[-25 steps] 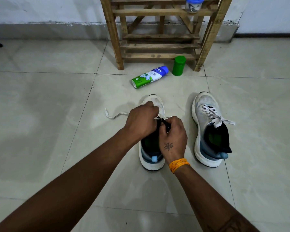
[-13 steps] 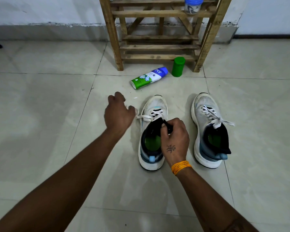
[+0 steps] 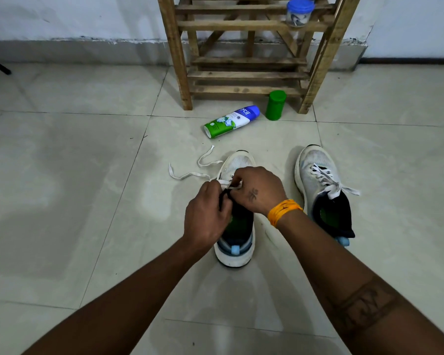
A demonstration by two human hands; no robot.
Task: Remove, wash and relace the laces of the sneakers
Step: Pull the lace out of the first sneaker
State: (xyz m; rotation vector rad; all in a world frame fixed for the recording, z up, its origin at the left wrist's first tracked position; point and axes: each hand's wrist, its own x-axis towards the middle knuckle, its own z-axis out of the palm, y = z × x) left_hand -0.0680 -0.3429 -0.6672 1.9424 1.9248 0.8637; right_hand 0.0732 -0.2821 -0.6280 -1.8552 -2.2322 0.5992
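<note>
Both hands are working on the left sneaker (image 3: 237, 226), left hand (image 3: 207, 219) gripping the tongue, right hand (image 3: 258, 190) pinching the lace (image 3: 190, 175) that's trailing off leftward.

Both sneakers — the near sneaker (image 3: 235, 234) and the far sneaker (image 3: 318, 185) — are white at the toe, dark navy at the collar, green inside, with pale blue heel tabs. The lace (image 3: 187, 175) is white. The spray bottle (image 3: 231, 121) is green, white and blue — the can (image 3: 275, 105) plain green. The wristband (image 3: 283, 210) is orange. The rack (image 3: 246, 47) is brown wood, the floor (image 3: 75, 188) pale grey-green tile.
</note>
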